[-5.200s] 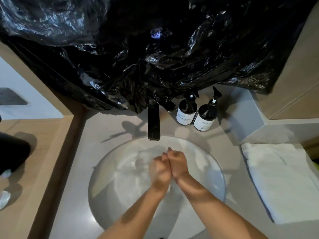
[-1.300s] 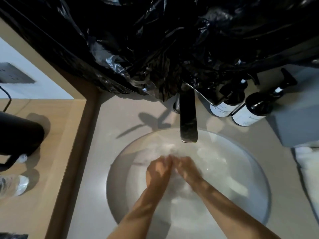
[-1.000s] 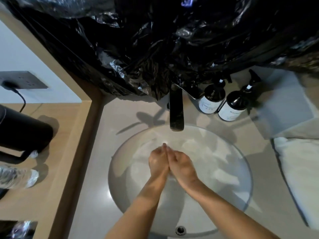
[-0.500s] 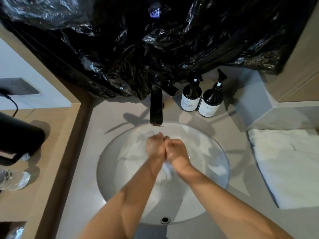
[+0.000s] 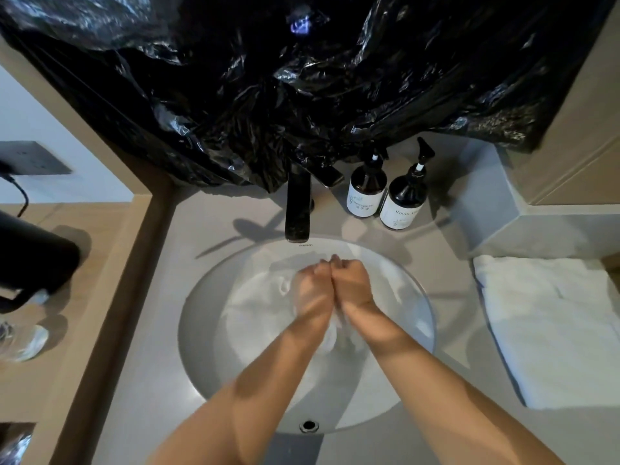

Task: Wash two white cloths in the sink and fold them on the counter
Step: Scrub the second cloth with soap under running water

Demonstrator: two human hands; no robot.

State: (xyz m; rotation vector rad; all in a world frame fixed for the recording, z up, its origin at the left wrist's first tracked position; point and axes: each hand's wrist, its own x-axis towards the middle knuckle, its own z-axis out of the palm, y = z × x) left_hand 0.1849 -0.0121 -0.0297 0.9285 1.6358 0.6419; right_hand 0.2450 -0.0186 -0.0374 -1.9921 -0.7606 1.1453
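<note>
head view: both hands (image 5: 333, 290) grip wet crumpled cloth (image 5: 268, 297).

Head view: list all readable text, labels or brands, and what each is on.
"Room" then cut off: white label of the right pump bottle.
Left pump bottle: label has print, too small and blurred to read.
Sink rim below the faucet: a tiny maker's mark, unreadable.
Nothing else carries text.
</note>
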